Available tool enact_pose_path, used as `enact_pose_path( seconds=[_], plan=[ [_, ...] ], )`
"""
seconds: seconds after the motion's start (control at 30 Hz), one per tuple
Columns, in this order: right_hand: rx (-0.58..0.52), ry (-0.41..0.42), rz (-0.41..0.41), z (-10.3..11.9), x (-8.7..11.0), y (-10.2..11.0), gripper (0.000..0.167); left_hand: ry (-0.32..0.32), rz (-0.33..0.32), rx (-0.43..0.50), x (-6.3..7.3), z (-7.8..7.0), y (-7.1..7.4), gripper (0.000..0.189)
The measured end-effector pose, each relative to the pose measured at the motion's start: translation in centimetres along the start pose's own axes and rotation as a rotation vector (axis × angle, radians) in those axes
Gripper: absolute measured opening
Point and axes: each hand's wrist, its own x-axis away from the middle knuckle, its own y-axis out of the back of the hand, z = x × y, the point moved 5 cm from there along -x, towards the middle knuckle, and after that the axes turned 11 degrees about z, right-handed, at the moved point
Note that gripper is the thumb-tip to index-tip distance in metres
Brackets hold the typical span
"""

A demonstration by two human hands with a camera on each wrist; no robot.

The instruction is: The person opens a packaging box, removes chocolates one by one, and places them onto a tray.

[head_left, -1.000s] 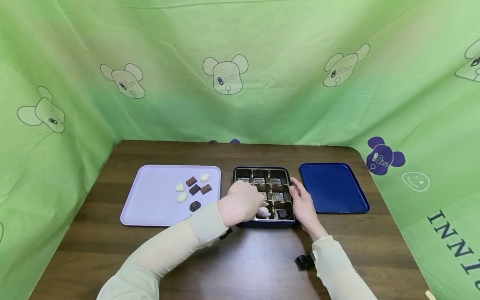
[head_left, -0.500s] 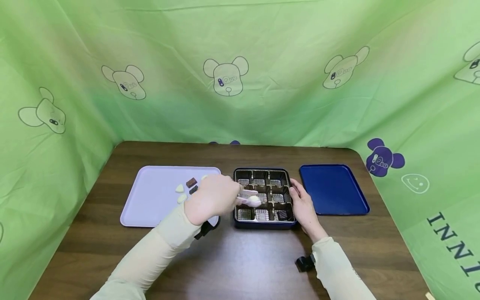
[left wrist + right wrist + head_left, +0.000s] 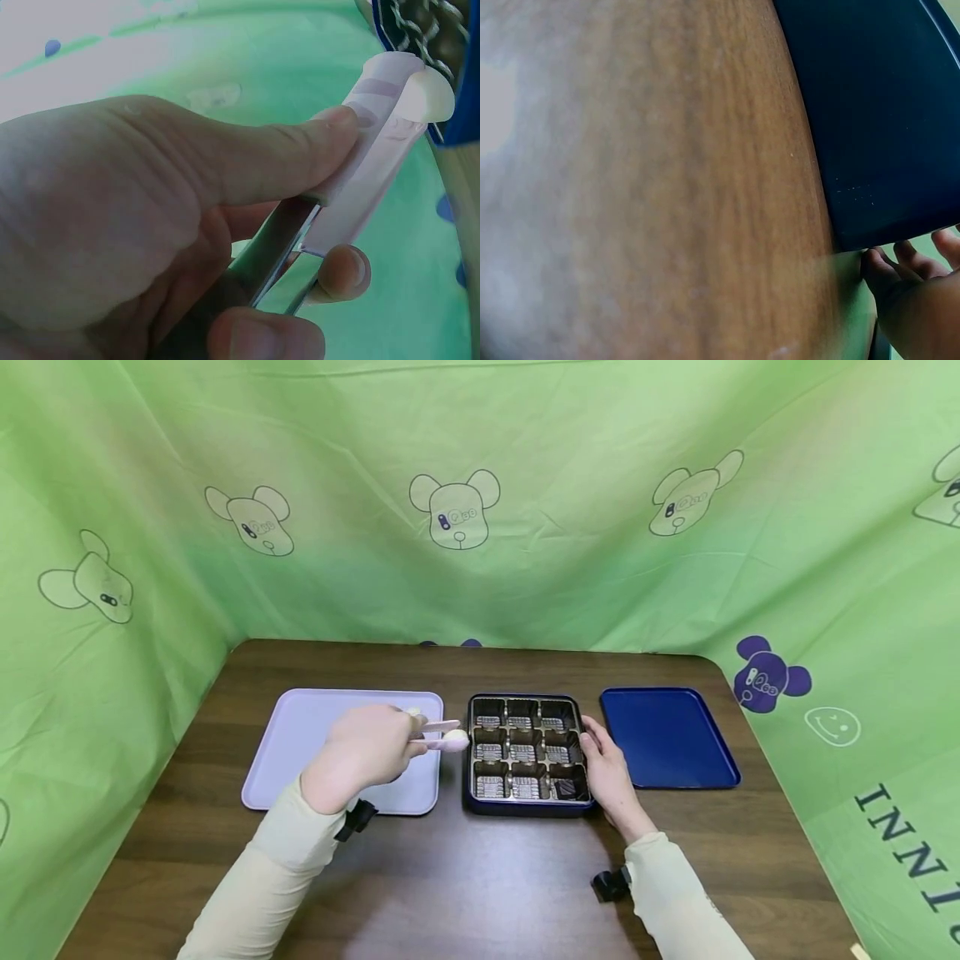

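Note:
My left hand [image 3: 367, 747] grips tongs [image 3: 382, 150] with pale pink tips and metal handles, above the right part of the lilac tray [image 3: 273, 760]. At the tongs' tips is a rounded white chocolate [image 3: 431, 96], just left of the box in the head view. The dark blue box [image 3: 525, 810] holds a black insert of several square compartments with gold-coloured edges. One dark chocolate [image 3: 565, 789] sits in its near right compartment. The fingers of my right hand [image 3: 611, 781] rest against the box's right wall.
A white chocolate [image 3: 413, 711] shows on the tray behind my left hand, which hides the other pieces there. To the right of the box lies a flat blue lid [image 3: 670, 735]. Everything rests on a brown wooden table [image 3: 480, 893], with green curtains [image 3: 540, 593] round it.
The tongs have lifted from the near middle compartment and moved left with the white chocolate, from over the box to the tray's right edge. My right hand stays at the box.

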Motion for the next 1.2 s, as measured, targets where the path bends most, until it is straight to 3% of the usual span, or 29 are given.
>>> enact_pose_path(
  seconds=[0.2,0.43,0.9,1.2],
  plan=[
    [0.007,0.005,0.001,0.1,0.1,0.0,0.047,0.086,0.022,0.037,0.9,2.2,-1.0,0.026],
    [0.018,-0.005,-0.003,0.0,0.1,0.0,0.047,0.136,0.027,0.024,1.3,3.6,-2.7,0.024],
    [0.006,0.002,0.002,0.0,0.0,-0.1,0.047,0.177,0.073,0.031,-0.1,4.6,-6.3,0.021],
    [0.003,0.005,-0.001,0.0,0.1,0.0,0.047,0.189,0.084,0.044,-0.6,4.7,-7.6,0.021]
  ],
)
